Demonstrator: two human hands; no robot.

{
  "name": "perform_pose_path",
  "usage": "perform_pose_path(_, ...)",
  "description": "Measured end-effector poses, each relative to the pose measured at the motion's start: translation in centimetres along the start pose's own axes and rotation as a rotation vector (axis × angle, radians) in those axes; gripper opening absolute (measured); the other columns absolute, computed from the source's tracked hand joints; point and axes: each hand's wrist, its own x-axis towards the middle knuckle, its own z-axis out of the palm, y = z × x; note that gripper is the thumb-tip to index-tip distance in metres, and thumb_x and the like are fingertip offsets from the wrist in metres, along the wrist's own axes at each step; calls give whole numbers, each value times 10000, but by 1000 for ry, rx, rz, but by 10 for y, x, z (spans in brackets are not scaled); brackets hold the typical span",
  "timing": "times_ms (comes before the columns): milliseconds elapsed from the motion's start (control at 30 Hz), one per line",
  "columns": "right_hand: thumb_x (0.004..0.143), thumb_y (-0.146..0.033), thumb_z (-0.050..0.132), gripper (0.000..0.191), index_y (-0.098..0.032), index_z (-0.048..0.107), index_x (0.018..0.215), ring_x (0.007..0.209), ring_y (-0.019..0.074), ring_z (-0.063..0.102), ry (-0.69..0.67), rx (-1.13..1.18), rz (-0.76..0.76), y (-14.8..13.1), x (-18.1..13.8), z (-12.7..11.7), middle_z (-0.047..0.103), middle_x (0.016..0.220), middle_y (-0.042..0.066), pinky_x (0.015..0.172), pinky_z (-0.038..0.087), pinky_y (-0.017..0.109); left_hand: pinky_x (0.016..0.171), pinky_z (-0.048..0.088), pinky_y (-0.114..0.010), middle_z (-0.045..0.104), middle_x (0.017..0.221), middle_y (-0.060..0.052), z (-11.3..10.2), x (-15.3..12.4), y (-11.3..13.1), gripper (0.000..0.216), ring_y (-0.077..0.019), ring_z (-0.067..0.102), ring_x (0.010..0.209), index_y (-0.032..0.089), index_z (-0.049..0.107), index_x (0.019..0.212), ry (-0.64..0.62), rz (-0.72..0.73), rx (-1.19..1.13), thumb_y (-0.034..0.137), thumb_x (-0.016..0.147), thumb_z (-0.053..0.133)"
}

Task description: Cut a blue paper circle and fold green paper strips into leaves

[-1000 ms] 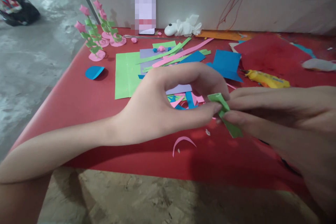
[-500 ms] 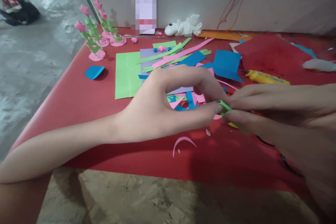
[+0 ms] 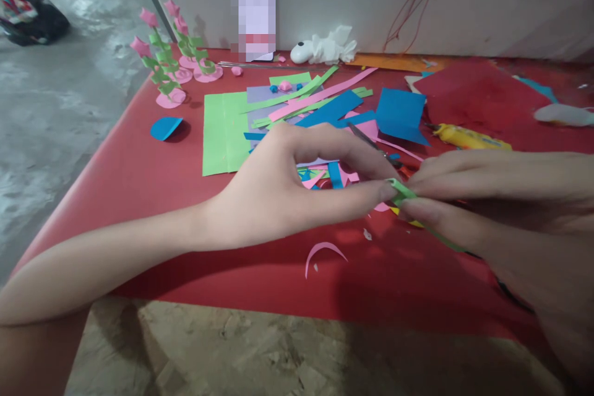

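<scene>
Between my two hands is a narrow green paper strip (image 3: 403, 192), folded at its near end, with its tail running down under my right hand. My left hand (image 3: 297, 189) pinches the folded end between thumb and fingertip. The thumb and fingers of my right hand (image 3: 492, 198) close on the same strip just beside it. Behind the fingers lie scissors (image 3: 364, 136), partly hidden by my left hand. Pink, green and blue paper strips (image 3: 320, 99) are heaped on green and purple sheets (image 3: 225, 133) beyond my left hand.
Paper flowers (image 3: 162, 55) with pink stars stand at the back left of the red table (image 3: 260, 278). A blue paper circle (image 3: 166, 128), a yellow tube (image 3: 473, 136), a white glue-gun-like object (image 3: 561, 114) and a curled pink scrap (image 3: 325, 247) lie about. A wall (image 3: 325, 0) rises behind.
My left hand's fingers have dropped slightly, showing more of the scissors. The green strip has shifted a little to the right, and more of its tail shows below my right hand.
</scene>
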Motion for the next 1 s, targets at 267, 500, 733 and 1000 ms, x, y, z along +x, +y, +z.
perform_pose_path(267, 755, -251, 695, 90, -320, 672, 701, 590, 55, 539, 8, 63, -8, -1, 1, 5, 640, 645, -103, 557, 490, 178, 756, 531, -266, 703, 694, 48, 1, 0, 1, 167, -125, 658, 758, 206, 663, 653, 21, 11, -21, 146, 806, 636)
perform_pose_path(500, 733, -177, 692, 123, -290, 686, 684, 534, 57, 554, 45, 88, -31, 2, 6, 4, 646, 606, -95, 506, 480, 186, 720, 520, -260, 709, 726, 4, 1, -1, -2, 83, -132, 642, 767, 188, 684, 701, 48, 12, 10, 192, 782, 669)
perform_pose_path(733, 720, -143, 691, 154, -283, 681, 659, 527, 33, 530, -17, 123, -13, 1, 5, 4, 631, 582, -111, 467, 432, 125, 700, 509, -195, 694, 721, 9, 0, 0, -2, 61, -87, 626, 740, 159, 684, 711, 0, -92, -79, 142, 769, 688)
perform_pose_path(1000, 736, -226, 696, 103, -268, 709, 643, 543, 40, 534, -53, 53, 20, -3, 11, 2, 663, 609, -76, 471, 424, 131, 727, 488, -183, 661, 726, 29, 2, -3, 1, 80, -59, 595, 733, 153, 657, 730, -18, -172, -92, 187, 802, 661)
